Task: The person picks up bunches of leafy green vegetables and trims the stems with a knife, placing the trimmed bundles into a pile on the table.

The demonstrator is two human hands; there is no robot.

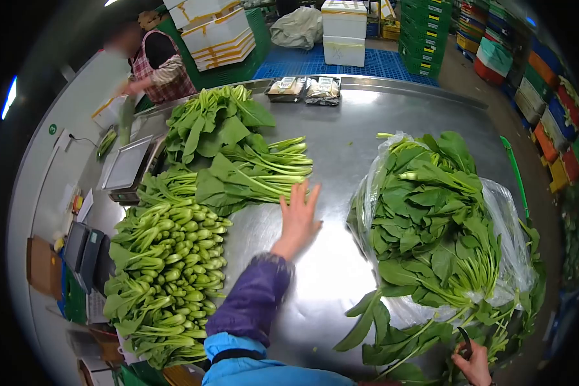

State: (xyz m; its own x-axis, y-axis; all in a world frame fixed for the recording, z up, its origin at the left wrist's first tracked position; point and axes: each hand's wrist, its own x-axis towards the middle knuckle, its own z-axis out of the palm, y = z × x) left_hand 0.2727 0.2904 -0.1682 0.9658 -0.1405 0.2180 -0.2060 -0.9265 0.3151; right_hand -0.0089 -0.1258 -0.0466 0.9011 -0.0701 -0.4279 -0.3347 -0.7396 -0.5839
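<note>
My left hand (297, 220), in a purple sleeve, reaches over the steel table with its fingers spread and nothing held. Its fingertips are at the stem ends of a bunch of leafy greens (257, 170). At the lower right, my right hand (473, 365) is closed around a small dark curved knife (464, 339), partly hidden by the fingers. Loose leafy greens (424, 338) lie beside that hand. Above them, a large heap of greens (431, 212) rests in an opened clear plastic bag (505, 222).
Stacked bok choy (180, 270) covers the table's left side, with a scale (127, 166) beyond. Two packaged trays (303, 90) sit at the far edge of the steel table (341, 154). A person in a checked apron (167, 74) handles something at the far left. Foam boxes (344, 32) stand behind.
</note>
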